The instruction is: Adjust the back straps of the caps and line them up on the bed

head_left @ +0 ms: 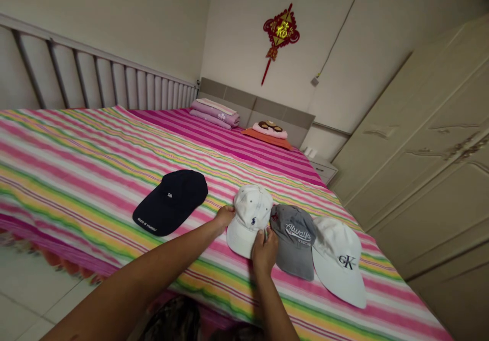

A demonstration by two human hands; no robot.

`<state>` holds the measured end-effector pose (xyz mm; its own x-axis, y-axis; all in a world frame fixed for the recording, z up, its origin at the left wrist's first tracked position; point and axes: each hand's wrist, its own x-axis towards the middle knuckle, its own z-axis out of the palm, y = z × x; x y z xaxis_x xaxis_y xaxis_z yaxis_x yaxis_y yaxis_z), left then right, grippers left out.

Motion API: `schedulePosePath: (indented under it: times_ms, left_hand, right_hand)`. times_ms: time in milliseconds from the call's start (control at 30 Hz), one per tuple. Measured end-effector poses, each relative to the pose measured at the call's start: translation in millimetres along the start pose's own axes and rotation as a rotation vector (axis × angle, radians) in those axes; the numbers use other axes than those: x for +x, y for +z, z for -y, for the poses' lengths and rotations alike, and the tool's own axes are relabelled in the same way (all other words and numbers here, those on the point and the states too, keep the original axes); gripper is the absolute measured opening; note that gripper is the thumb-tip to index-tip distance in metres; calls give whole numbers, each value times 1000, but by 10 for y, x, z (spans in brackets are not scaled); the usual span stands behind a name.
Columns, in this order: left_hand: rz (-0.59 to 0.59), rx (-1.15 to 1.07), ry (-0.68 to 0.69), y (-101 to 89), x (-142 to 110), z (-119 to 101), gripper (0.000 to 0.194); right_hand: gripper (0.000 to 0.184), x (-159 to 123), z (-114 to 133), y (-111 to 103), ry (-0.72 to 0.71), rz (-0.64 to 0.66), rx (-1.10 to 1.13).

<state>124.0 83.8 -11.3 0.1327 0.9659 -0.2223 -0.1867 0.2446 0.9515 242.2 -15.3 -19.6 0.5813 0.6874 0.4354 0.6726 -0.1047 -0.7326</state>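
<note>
A white baseball cap [250,211] with a small dark blue emblem lies on the striped bedspread, its brim toward me. My left hand [224,217] grips its left side with closed fingers. On the right edge of the brim, my right hand [265,249] is closed, thumb on top. Directly right of this cap is a grey baseball cap [295,239] lettered "Always". Beside that lies a larger white cap [340,262] with black "CK"-style letters, touching the grey one. Apart on the left rests a dark navy cap [173,198] with small white lettering on its brim.
The striped bedspread [95,178] covers the bed up to a grey headboard [248,102]. Folded purple bedding [216,113] and a pink pillow [269,130] sit at the far end. A railing [114,79] runs along the left; a wardrobe [428,152] stands right.
</note>
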Motion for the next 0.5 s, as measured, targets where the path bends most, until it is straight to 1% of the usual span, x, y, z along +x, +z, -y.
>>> schedulePosePath:
  times_ms: [100, 167, 267, 367, 433, 500]
  left_hand:
    - [-77, 162, 97, -23, -11, 68, 10]
    - [-87, 246, 149, -38, -38, 110, 10]
    - [-54, 340, 199, -64, -112, 144, 12]
    - [6, 402, 241, -108, -234, 126, 14]
    - [46, 422, 260, -165, -352, 96, 15]
    - [68, 422, 270, -266, -501, 64, 18]
  right_hand:
    - [55, -142, 45, -60, -63, 34, -50]
    - [60, -210, 41, -71, -82, 60, -82]
    - [61, -259, 23, -68, -99, 93, -117]
    - [58, -270, 28, -77, -131, 123, -137]
    - [57, -289, 37, -103, -157, 143, -150]
    - [57, -343, 32, -152, -188, 163, -163]
